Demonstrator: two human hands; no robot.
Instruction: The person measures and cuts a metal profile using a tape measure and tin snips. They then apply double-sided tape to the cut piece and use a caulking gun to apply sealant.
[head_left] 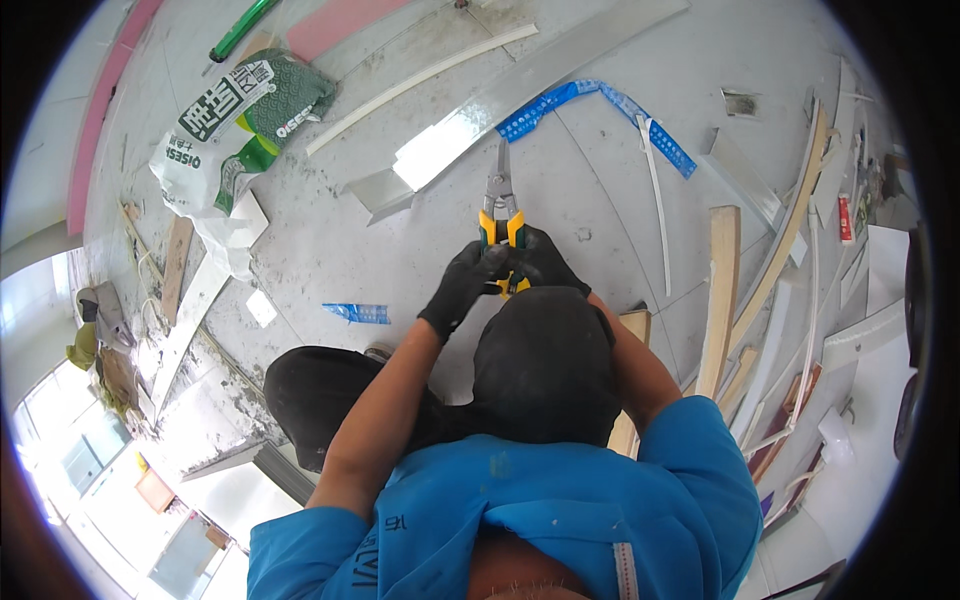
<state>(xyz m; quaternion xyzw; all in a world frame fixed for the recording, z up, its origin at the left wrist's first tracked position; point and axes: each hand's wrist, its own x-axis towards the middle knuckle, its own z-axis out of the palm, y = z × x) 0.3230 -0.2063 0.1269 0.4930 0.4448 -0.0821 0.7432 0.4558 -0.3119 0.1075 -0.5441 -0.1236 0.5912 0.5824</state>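
Both my hands wear black gloves and meet just beyond my knee. My left hand [464, 284] is closed around the handles of yellow-and-green tin snips [501, 190]. My right hand [549, 263] grips the same handles from the other side. The grey metal blades point away from me, and their tips end close to a crumpled strip of blue film [548, 108]. Beyond the tips, a long shiny metal profile [530, 88] lies slantwise on the floor. How my fingers sit on the handles is partly hidden.
A white and green plastic bag [205, 150] lies at the far left. A thin white strip [420, 85] and a scrap of blue film [356, 313] rest on the grey floor. On the right are wooden battens [720, 300], metal offcuts [745, 175] and a red tube [846, 219].
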